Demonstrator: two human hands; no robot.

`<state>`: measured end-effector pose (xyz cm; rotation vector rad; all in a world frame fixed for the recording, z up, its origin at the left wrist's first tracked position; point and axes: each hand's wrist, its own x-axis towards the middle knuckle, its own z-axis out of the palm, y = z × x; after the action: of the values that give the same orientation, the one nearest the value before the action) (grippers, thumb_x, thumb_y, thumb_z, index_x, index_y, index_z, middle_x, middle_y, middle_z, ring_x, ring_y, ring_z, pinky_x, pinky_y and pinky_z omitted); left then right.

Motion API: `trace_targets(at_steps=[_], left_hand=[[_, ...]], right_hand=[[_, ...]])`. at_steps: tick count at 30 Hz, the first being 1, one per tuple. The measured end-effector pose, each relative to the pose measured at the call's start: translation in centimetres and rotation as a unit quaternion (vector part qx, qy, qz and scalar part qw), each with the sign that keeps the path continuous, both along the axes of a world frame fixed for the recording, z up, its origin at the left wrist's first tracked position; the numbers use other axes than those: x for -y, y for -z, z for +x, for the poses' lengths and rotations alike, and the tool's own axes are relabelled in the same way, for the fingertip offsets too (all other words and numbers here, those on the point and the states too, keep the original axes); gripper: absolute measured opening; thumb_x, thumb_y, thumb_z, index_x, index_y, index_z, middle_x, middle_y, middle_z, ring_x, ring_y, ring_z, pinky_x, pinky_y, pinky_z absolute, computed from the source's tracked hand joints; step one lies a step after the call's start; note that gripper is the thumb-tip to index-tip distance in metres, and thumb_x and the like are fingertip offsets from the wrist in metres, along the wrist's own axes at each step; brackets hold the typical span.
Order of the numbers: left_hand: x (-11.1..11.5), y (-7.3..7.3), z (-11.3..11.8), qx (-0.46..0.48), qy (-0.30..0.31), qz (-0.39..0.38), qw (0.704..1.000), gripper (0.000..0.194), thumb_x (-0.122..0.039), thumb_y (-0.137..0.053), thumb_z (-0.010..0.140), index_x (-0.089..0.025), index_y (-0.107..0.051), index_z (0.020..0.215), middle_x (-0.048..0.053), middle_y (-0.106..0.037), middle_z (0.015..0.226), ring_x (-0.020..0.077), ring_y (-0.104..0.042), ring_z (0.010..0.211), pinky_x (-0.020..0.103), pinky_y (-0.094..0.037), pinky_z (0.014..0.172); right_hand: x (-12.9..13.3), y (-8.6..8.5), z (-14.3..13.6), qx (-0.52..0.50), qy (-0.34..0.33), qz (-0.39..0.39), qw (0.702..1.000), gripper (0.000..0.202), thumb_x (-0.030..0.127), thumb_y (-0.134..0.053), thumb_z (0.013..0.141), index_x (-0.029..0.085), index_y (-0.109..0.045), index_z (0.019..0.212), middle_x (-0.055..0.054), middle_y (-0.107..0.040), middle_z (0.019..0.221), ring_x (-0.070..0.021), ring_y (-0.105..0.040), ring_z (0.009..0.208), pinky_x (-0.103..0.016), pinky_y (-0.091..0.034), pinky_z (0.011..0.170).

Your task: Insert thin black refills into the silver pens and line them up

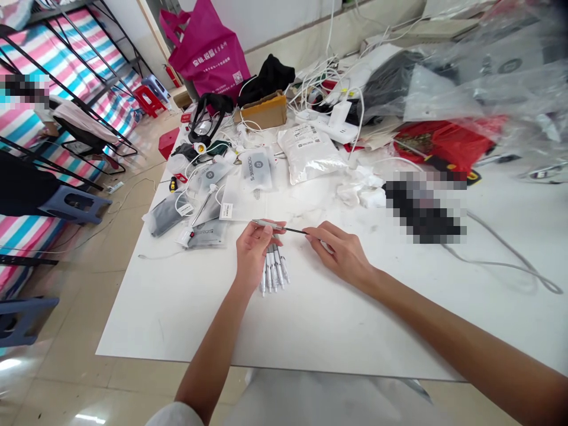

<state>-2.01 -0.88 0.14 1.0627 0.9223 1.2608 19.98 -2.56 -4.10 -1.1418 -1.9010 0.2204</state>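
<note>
A grey pen barrel [268, 224] is pinched between the thumb and fingers of my left hand [254, 248]. A thin dark refill [295, 231] sticks out of the barrel's right end. My right hand [339, 251] pinches the refill's far end between thumb and fingertips. Below and beside my left hand, several silver-white pens [275, 272] lie side by side on the white table [337, 337], their upper ends partly hidden by my fingers.
Behind my hands lie plastic pouches [257, 170], a white package [310, 152], a cardboard box [265, 112], tangled white cables [310, 83] and crumpled tissue [361, 188]. A grey cable [501, 239] curves at the right. A magenta bag [213, 53] stands at the back.
</note>
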Motion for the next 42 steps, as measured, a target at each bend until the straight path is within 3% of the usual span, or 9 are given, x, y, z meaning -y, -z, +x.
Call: trace_targets(at_steps=[5, 14, 32, 42], left_hand=[[0.2, 0.2, 0.2, -0.022, 0.013, 0.004, 1.0, 0.03, -0.046, -0.077, 0.098, -0.019, -0.068, 0.11, 0.014, -0.081, 0.116, 0.0239, -0.077, 0.099, 0.033, -0.059, 0.077], [-0.5, 0.3, -0.4, 0.031, -0.068, -0.005, 0.997, 0.033, -0.047, -0.081, 0.095, -0.021, -0.067, 0.108, 0.009, -0.079, 0.108, 0.0168, -0.074, 0.093, 0.03, -0.058, 0.083], [-0.3, 0.3, -0.1, -0.01, -0.062, 0.022, 0.998, 0.033, -0.048, -0.078, 0.097, -0.021, -0.064, 0.11, 0.008, -0.079, 0.105, 0.017, -0.075, 0.09, 0.03, -0.06, 0.08], [1.1, -0.1, 1.3, -0.071, 0.038, 0.009, 0.997, 0.033, -0.045, -0.084, 0.092, -0.019, -0.07, 0.106, 0.011, -0.08, 0.108, 0.0223, -0.077, 0.097, 0.035, -0.063, 0.084]], right_hand=[[0.0, -0.1, 0.0, 0.014, 0.002, 0.003, 1.0, 0.021, 0.022, -0.054, 0.11, 0.023, -0.071, 0.12, -0.002, -0.072, 0.09, -0.0083, -0.056, 0.059, -0.024, -0.039, 0.053], [0.2, -0.4, -0.3, -0.018, 0.02, -0.009, 1.0, 0.015, 0.029, -0.056, 0.11, 0.022, -0.069, 0.112, -0.002, -0.073, 0.087, -0.0084, -0.052, 0.052, -0.026, -0.04, 0.052], [0.2, -0.3, -0.2, -0.022, 0.0, 0.0, 1.0, 0.015, 0.027, -0.056, 0.11, 0.023, -0.07, 0.113, 0.0, -0.067, 0.082, -0.0083, -0.051, 0.054, -0.026, -0.038, 0.052], [0.5, 0.2, -0.2, 0.005, -0.049, -0.02, 0.999, 0.018, 0.033, -0.057, 0.11, 0.024, -0.057, 0.125, -0.003, -0.073, 0.092, -0.011, -0.059, 0.056, -0.026, -0.043, 0.053]])
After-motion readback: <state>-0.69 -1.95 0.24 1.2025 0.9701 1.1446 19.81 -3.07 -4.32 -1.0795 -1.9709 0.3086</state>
